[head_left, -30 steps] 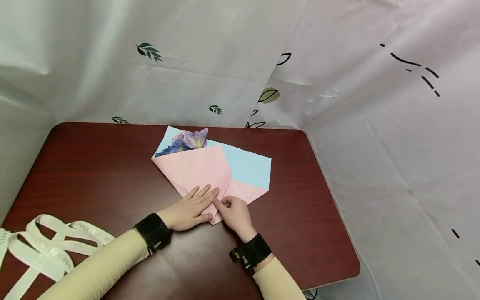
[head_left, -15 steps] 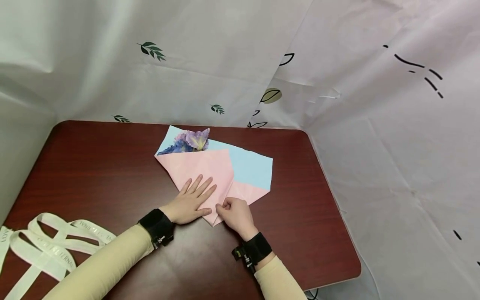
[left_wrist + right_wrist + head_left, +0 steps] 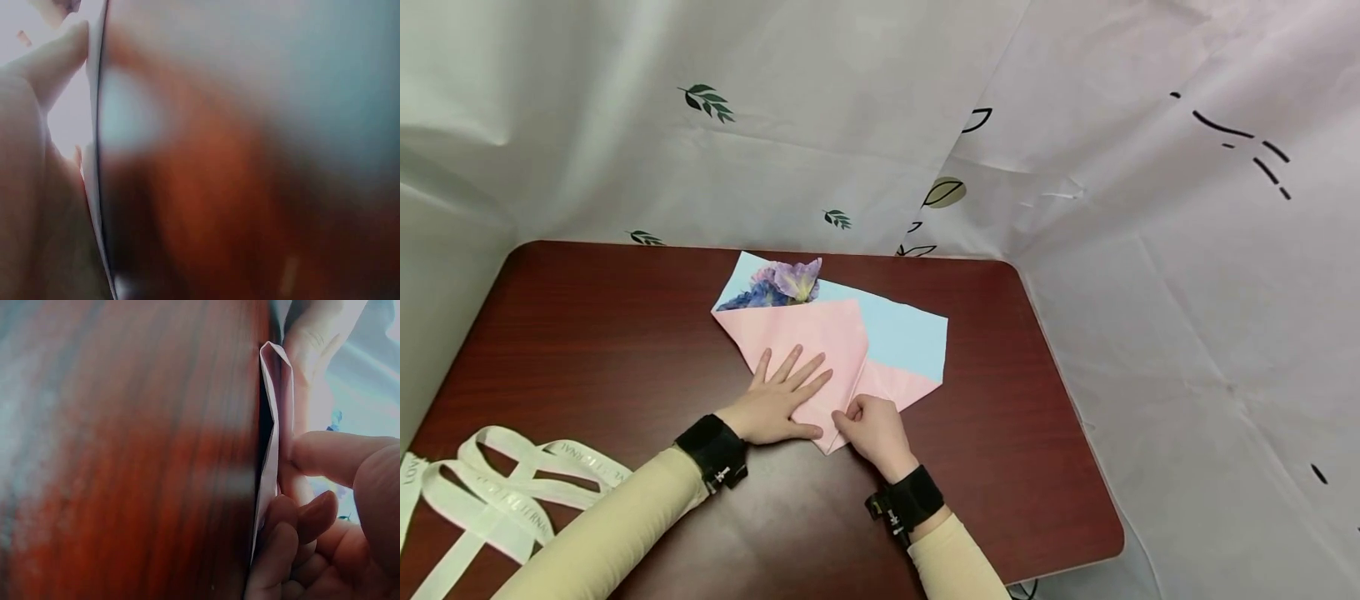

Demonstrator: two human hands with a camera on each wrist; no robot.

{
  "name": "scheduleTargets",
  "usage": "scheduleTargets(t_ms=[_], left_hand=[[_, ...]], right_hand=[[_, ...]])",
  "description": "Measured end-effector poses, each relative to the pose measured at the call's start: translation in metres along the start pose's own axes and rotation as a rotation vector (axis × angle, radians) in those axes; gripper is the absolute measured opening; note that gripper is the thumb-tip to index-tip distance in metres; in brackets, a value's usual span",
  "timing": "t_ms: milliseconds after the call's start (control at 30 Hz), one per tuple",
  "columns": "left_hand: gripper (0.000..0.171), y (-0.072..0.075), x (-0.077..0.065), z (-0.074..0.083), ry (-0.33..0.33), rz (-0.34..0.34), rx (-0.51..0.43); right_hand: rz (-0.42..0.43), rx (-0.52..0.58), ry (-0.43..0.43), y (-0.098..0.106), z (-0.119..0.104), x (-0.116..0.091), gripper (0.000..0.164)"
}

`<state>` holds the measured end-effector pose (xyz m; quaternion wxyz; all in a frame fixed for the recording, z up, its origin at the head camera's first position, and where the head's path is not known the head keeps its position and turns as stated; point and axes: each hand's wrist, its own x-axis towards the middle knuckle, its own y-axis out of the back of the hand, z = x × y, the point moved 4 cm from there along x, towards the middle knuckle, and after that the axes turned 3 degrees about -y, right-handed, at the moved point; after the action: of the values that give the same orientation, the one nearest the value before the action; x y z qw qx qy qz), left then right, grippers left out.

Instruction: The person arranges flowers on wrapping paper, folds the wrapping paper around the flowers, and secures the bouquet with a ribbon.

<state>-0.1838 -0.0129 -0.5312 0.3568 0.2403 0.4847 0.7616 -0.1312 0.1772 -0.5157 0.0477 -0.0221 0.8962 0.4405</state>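
A sheet of wrapping paper [image 3: 805, 333], pink on one face and light blue on the other, lies folded on the table, narrowing to a point towards the person. Purple and blue flowers [image 3: 786, 282] show above the pink flap, their lower part hidden under it. My left hand [image 3: 773, 407] rests flat on the pink flap with fingers spread. My right hand [image 3: 876, 433] is at the paper's lower right fold, fingers curled and the thumb [image 3: 331, 453] against the pink layer. In the right wrist view, the folded paper edge [image 3: 275, 412] stands slightly off the table beside the curled fingers.
White ribbon [image 3: 497, 508] with printed lettering lies in loose loops at the left of the dark red-brown table [image 3: 1000, 467]. Pale curtains [image 3: 760, 150] with leaf prints hang behind and beside the table. The left wrist view is mostly blurred.
The left hand has slid a little up the pink flap and its fingers have spread. The flap's top edge has settled slightly lower. The right hand stays at the fold.
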Motion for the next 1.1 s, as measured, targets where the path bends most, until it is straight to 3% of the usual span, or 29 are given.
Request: scheduleTargets(t_ms=[233, 467, 600, 767, 933, 1100], left_hand=[[0.079, 0.01, -0.013, -0.029, 0.11, 0.036, -0.026], [0.076, 0.023, -0.026, -0.033, 0.26, 0.038, 0.016], [0.083, 0.02, -0.031, -0.036, 0.333, 0.045, -0.008], [0.086, 0.019, -0.032, -0.039, 0.315, 0.09, -0.026], [0.089, 0.024, -0.035, -0.039, 0.291, 0.063, -0.025], [0.087, 0.029, -0.041, -0.045, 0.319, 0.038, -0.002]], right_hand=[[-0.008, -0.006, 0.012, -0.002, 0.001, -0.001, 0.033], [-0.013, -0.015, 0.014, 0.0, 0.001, -0.001, 0.033], [-0.02, -0.016, 0.011, 0.0, 0.002, 0.001, 0.033], [-0.04, -0.028, -0.029, 0.001, 0.001, 0.004, 0.042], [-0.043, -0.039, -0.111, 0.001, 0.0, 0.008, 0.056], [-0.041, -0.076, -0.124, -0.002, -0.002, 0.01, 0.054]])
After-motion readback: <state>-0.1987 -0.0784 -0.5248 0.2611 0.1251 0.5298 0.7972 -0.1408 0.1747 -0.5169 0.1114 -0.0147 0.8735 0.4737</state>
